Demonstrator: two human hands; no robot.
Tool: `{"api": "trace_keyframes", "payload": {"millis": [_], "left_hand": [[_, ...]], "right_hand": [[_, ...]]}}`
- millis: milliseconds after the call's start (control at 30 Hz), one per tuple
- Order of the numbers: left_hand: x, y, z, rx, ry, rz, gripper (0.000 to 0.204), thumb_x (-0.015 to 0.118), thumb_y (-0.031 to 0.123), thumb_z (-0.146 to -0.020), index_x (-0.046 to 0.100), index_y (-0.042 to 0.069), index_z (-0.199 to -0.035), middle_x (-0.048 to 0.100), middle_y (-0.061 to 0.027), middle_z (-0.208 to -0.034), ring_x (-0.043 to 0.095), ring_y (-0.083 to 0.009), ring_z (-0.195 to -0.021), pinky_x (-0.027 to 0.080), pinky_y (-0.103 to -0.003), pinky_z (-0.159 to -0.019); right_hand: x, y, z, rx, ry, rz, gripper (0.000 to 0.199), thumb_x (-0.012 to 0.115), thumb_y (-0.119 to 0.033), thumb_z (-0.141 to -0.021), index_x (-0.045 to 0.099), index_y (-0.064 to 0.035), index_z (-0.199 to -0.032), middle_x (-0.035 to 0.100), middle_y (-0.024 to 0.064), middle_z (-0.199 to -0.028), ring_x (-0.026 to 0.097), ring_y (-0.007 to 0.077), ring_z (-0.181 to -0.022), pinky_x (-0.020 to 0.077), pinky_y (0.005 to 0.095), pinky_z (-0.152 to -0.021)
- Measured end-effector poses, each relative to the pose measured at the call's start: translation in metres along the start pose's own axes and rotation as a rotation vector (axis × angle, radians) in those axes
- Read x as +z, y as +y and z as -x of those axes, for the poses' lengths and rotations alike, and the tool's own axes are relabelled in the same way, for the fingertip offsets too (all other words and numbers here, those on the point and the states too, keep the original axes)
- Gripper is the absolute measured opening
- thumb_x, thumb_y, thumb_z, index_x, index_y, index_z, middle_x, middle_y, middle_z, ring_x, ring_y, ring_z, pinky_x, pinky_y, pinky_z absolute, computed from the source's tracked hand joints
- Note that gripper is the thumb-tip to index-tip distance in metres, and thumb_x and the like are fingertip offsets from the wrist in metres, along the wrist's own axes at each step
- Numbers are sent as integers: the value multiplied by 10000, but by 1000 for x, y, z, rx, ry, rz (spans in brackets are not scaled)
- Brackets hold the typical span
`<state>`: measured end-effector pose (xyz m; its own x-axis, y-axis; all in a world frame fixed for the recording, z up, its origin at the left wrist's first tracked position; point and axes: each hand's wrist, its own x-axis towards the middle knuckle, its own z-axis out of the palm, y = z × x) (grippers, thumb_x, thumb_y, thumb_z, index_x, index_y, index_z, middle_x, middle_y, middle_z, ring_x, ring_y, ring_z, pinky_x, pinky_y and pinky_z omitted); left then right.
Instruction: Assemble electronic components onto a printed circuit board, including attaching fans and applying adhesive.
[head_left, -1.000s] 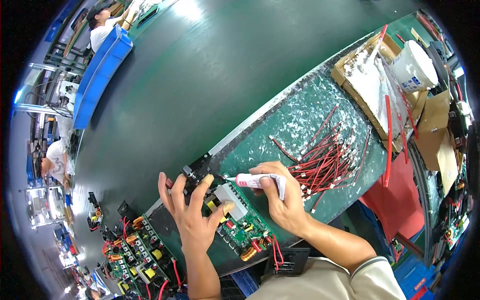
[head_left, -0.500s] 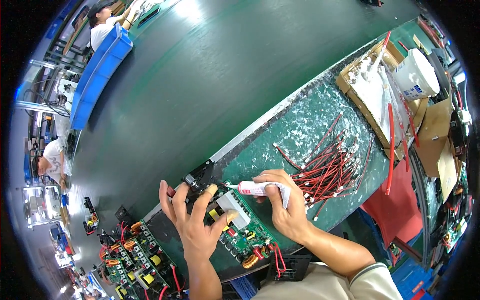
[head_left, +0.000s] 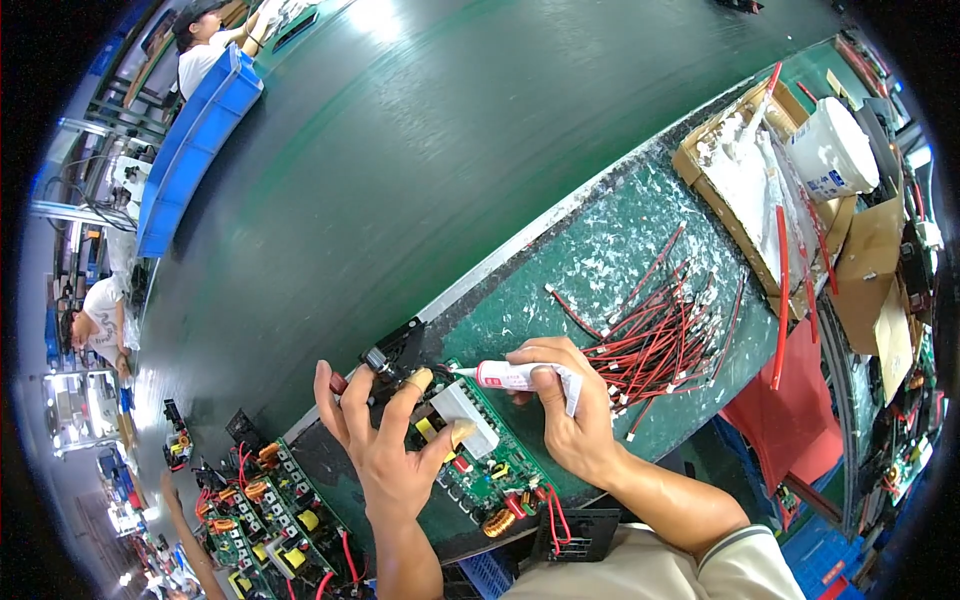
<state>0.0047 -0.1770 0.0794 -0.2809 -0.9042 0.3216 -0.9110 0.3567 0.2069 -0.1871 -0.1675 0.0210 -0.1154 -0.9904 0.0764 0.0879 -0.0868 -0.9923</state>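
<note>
Ideally the right hand [head_left: 572, 420], pinching the white glue tube [head_left: 518, 376], keeps its nozzle low and steady while the spread left hand [head_left: 385, 450] pins the green circuit board [head_left: 478, 470] flat on the desk [head_left: 600, 270].

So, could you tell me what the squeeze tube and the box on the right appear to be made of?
Squeeze tube: soft white plastic, probably, since its flat end creases in the right hand. Box: brown corrugated cardboard by its matte, torn flaps, smeared white inside.
</note>
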Motion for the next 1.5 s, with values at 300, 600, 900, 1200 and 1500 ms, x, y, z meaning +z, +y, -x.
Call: {"api": "trace_keyframes", "payload": {"millis": [300,600,900,1200,1500], "left_hand": [[-11,12,-5,-59,-21,-44,478,849,242,-665,720,178,-1120,492,-106,-1267,362,-432,-1301,362,-542,-1048],[-36,-3,19,-267,43,-273,394,734,178,-814,701,204,-1206,583,-106,-1158,494,-340,-1156,396,-479,-995],[-57,-14,81,-155,102,144,505,773,84,-785,640,128,-1270,481,-144,-1406,448,-390,-1311,378,-460,-1095],[-30,-2,10,117,-351,-236,372,690,361,-861,679,214,-1202,620,-47,-1269,425,-320,-1360,181,-669,-1134],[-55,-22,34,0,-212,-253,308,665,428,-866,711,184,-1049,679,-42,-1022,551,-257,-1147,240,-634,-1120]], "right_hand": [[-6,-13,0,-163,-7,149,237,492,-148,-1040,616,20,-1152,583,154,-1099,631,189,-848,537,303,-723],[-118,-37,-94,127,159,129,532,649,-170,-946,450,103,-1357,650,168,-1102,673,202,-913,549,304,-810],[-92,-117,83,-221,-371,851,837,838,-207,-719,442,-83,-1446,539,200,-1346,558,323,-1192,462,416,-970],[-47,-72,135,-518,-651,1023,718,658,29,-705,516,-112,-1394,429,210,-1461,469,405,-1299,427,487,-1051],[-104,-106,73,-359,-726,755,400,752,-107,-811,665,-63,-1199,643,152,-1223,621,349,-1129,499,425,-954]]}}
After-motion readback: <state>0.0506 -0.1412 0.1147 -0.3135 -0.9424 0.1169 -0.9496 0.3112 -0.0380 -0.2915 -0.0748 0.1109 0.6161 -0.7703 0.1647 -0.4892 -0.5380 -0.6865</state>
